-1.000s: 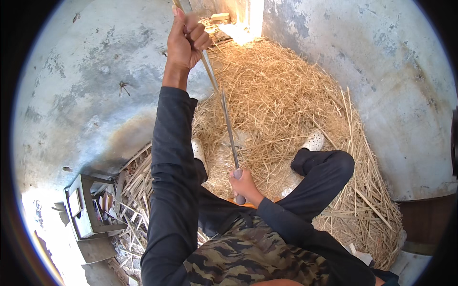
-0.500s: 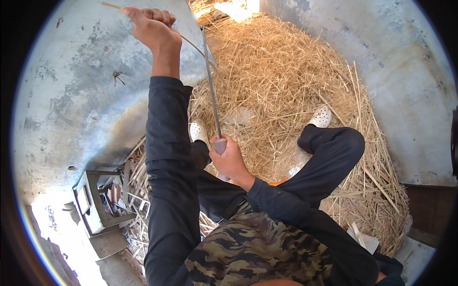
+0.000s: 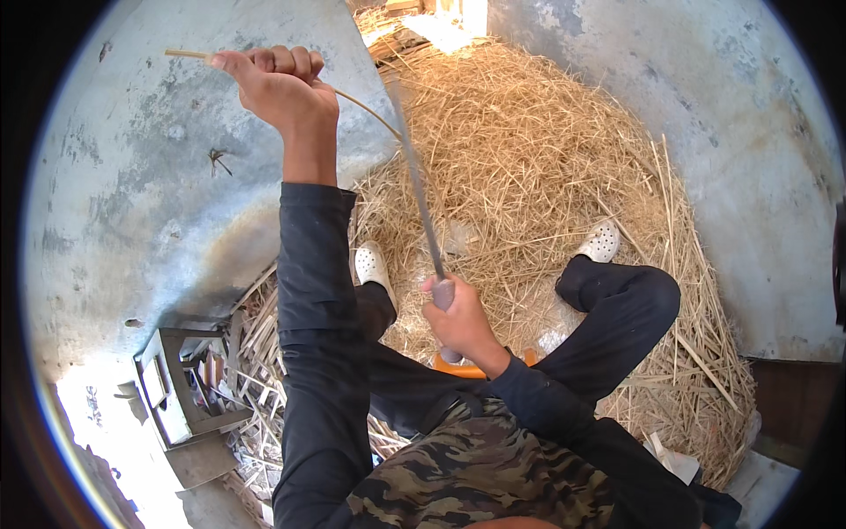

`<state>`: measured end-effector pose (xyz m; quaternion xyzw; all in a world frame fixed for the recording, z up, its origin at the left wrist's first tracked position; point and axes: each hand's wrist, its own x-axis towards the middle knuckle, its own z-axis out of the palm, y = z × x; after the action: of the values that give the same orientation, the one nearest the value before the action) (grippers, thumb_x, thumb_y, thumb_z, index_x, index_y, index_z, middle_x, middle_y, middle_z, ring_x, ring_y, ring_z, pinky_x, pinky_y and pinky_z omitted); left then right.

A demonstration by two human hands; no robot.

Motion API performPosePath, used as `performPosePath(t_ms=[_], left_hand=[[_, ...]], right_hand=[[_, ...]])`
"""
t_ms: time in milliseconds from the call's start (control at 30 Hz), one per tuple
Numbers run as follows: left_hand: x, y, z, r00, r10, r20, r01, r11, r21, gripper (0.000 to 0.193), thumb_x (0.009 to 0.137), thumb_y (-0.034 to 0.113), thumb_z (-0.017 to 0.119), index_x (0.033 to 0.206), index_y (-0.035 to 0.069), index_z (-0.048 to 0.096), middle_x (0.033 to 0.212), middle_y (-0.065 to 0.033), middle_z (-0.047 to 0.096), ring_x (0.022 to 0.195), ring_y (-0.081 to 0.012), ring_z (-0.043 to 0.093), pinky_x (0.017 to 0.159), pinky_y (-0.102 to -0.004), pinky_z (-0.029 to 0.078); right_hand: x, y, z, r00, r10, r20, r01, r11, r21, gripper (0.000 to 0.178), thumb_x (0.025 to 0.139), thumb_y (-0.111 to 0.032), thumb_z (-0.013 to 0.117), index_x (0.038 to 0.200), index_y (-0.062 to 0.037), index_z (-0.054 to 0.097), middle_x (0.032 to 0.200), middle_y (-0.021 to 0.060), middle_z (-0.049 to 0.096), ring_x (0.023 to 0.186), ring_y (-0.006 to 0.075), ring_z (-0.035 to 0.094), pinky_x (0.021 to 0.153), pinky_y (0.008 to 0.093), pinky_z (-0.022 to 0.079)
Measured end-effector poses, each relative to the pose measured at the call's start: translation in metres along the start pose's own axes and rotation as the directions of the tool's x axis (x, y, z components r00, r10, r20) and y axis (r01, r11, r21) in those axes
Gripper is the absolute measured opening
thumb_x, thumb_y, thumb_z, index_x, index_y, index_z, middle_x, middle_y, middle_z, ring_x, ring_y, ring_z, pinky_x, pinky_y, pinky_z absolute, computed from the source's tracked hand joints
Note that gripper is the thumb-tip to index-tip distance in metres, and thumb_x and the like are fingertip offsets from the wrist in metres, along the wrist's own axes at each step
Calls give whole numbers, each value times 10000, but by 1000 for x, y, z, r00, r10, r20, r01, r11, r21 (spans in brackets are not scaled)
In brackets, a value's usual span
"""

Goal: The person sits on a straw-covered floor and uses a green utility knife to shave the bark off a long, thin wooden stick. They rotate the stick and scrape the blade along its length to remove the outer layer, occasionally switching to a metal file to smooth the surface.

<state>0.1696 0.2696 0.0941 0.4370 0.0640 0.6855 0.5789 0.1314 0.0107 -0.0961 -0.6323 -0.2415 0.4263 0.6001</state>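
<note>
My left hand (image 3: 291,95) is raised at the upper left, its fingers closed round a thin tan strip (image 3: 366,108), which looks like split bamboo or cane. One end sticks out past the thumb; the other bends down to the blade of a long, narrow knife (image 3: 417,181). Strip and blade meet or overlap there; whether the edge bites in cannot be seen. Low in the middle, my right hand (image 3: 467,322) grips the knife's greyish wrapped handle, the blade pointing up and away.
Fine shavings (image 3: 511,132) are heaped between my legs and beyond my white clogs (image 3: 602,241). Grey sheet walls (image 3: 106,220) curve round on the left and right. A wooden frame box (image 3: 189,388) stands at lower left. Part of an orange seat (image 3: 458,368) shows beneath me.
My right hand and the knife have shifted right and slightly down, the blade tilting more leftward. My left hand has dropped a little, still holding the strip.
</note>
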Motion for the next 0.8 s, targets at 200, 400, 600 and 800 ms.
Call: performPosePath(t_ms=[200, 400, 600, 800], left_hand=[[-5, -5, 18, 1000, 28, -10, -28, 1000, -3, 600, 948, 641, 387, 631, 155, 236, 519, 34, 145, 458, -127, 149, 475, -320, 228], [4, 0, -2, 995, 82, -56, -80, 996, 29, 611, 940, 640, 414, 611, 159, 231, 514, 38, 165, 434, -122, 175, 448, -320, 221], [3, 6, 5, 994, 71, -88, -68, 997, 39, 612, 951, 621, 415, 597, 162, 218, 509, 45, 162, 431, -120, 166, 433, -315, 202], [9, 11, -4, 992, 75, -103, -69, 996, 59, 605, 967, 594, 408, 593, 160, 212, 496, 39, 154, 433, -117, 159, 433, -309, 196]], right_hand=[[20, 60, 15, 992, -48, -116, 38, 996, -84, 189, 784, -72, 619, 962, -12, 595, 677, 97, 589, 561, 163, 584, 524, 316, 465], [9, 26, 2, 995, 103, -16, -103, 994, 25, 236, 782, -105, 632, 959, 44, 584, 698, 135, 617, 546, 206, 609, 514, 341, 489], [28, 96, 39, 939, -264, -222, 227, 957, -179, 148, 797, -39, 600, 932, 16, 574, 601, 44, 543, 572, 108, 576, 502, 286, 444], [30, 164, -8, 934, 340, -111, -351, 931, -101, 79, 792, -51, 571, 810, 21, 598, 609, 143, 585, 475, 234, 589, 431, 380, 434]])
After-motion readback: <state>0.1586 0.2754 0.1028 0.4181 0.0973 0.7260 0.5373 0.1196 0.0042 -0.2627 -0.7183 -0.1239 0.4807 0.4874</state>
